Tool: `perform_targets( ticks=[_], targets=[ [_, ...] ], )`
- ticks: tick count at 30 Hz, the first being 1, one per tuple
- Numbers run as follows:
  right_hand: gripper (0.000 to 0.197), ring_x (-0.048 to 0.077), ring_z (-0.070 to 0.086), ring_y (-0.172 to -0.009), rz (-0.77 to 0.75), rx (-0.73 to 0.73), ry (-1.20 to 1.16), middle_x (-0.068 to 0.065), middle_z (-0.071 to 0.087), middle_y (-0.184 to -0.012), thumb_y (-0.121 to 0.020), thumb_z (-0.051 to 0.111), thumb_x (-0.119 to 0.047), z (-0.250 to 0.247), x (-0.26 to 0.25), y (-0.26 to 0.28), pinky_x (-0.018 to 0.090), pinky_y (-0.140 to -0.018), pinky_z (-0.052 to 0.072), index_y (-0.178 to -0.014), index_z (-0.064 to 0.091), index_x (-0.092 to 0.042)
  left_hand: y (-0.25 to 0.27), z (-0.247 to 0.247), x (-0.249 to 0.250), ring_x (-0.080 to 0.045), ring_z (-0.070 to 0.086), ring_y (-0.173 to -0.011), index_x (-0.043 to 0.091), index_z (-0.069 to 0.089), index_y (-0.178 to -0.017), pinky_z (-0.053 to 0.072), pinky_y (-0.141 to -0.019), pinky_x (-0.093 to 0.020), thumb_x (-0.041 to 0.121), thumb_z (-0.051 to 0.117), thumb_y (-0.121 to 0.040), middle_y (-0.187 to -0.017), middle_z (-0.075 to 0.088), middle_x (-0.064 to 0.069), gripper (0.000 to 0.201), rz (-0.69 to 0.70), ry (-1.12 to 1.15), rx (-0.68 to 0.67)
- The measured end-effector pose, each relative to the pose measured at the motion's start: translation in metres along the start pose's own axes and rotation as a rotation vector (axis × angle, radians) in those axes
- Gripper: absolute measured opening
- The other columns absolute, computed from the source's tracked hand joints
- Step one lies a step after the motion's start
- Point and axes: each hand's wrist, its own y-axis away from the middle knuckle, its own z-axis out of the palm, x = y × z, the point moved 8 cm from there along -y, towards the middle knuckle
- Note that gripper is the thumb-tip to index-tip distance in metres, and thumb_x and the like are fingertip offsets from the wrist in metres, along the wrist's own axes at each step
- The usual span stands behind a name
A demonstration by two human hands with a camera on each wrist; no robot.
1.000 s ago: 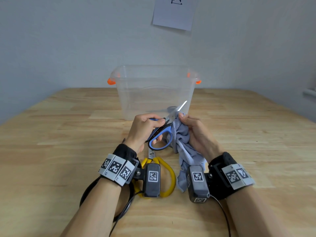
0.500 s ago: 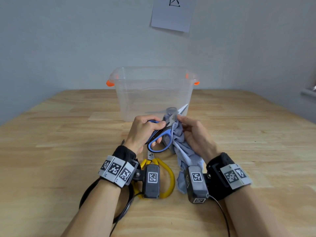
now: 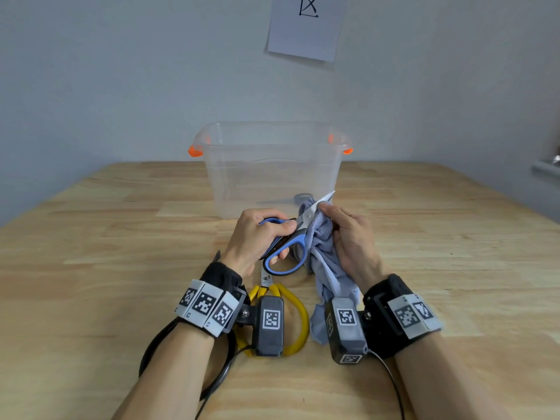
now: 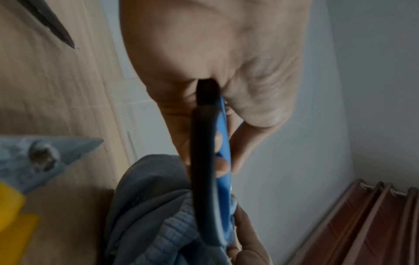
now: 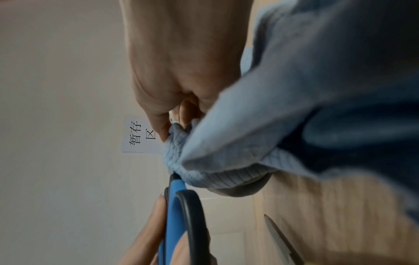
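Note:
My left hand (image 3: 257,234) grips the blue-and-black handles of a pair of scissors (image 3: 292,247), held above the table with the blades pointing up and to the right. My right hand (image 3: 348,234) holds a light blue cloth (image 3: 324,268) bunched against the blades, its fingertips pinching the cloth near the blade tip. The rest of the cloth hangs down to the table by my right wrist. In the left wrist view the scissors handle (image 4: 211,161) runs through my curled fingers, with the cloth (image 4: 149,206) below. The right wrist view shows the cloth (image 5: 272,125) pinched above the blue handle (image 5: 176,206).
A clear plastic bin (image 3: 272,168) with orange clips stands just behind my hands, with a grey pair of scissors (image 3: 298,198) lying inside. Yellow-handled scissors (image 3: 288,298) lie on the wooden table (image 3: 91,253) under my left wrist. A black-handled pair (image 3: 188,359) lies under my left forearm.
My right hand with the cloth has slid up along the blades toward the tip. The left hand keeps its grip on the handles and has barely moved.

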Motion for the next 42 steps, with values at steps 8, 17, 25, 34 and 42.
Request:
perform_targets(
  ticks=[8,17,25,34,42],
  targets=[
    [0.017,0.031,0.066,-0.071,-0.009,0.039,-0.053,0.022,0.067,-0.081,-0.086,0.070,-0.010,-0.008,-0.002,-0.003,0.037,-0.071,0.058,-0.090,0.067,0.007,0.001,0.002,0.000,-0.027,0.046,-0.042,-0.003,0.067,-0.076,0.031,-0.036,-0.023,0.004,0.070,-0.087,-0.051,0.049,-0.014,0.013,-0.001,0.003,-0.011],
    [0.026,0.034,0.067,-0.081,0.007,0.072,-0.118,0.025,0.068,-0.090,-0.086,0.072,-0.011,-0.017,0.002,-0.011,0.046,-0.087,0.054,-0.101,0.066,0.010,0.001,0.002,0.000,-0.029,0.047,-0.048,-0.005,0.067,-0.078,0.032,-0.036,-0.023,0.004,0.070,-0.086,-0.053,0.050,-0.014,0.012,-0.011,-0.009,-0.021],
    [0.036,0.034,0.067,-0.092,-0.008,0.105,-0.188,0.028,0.067,-0.103,-0.086,0.071,-0.012,-0.022,0.000,-0.012,0.045,-0.093,0.055,-0.109,0.064,0.016,0.001,0.000,-0.001,-0.025,0.047,-0.040,-0.007,0.067,-0.082,0.031,-0.034,-0.022,0.002,0.071,-0.085,-0.053,0.050,-0.013,0.010,-0.029,-0.012,-0.010],
    [0.041,0.029,0.067,-0.097,0.062,0.058,-0.129,0.022,0.066,-0.108,-0.092,0.066,-0.025,-0.028,0.001,-0.015,0.038,-0.085,0.057,-0.117,0.064,0.007,0.000,-0.011,0.003,-0.031,0.055,-0.049,0.003,0.072,-0.080,0.042,-0.040,-0.026,0.008,0.068,-0.089,-0.059,0.059,-0.021,0.011,0.034,0.033,0.089],
    [0.055,0.042,0.063,-0.100,0.209,-0.216,0.224,0.038,0.062,-0.113,-0.088,0.070,-0.027,0.011,0.014,0.004,0.053,-0.100,0.047,-0.113,0.058,0.020,-0.005,-0.017,0.000,-0.014,0.068,-0.070,0.010,0.072,-0.091,0.057,-0.067,-0.026,0.017,0.067,-0.093,-0.078,0.072,-0.004,0.009,0.094,0.109,0.188]
  ],
)
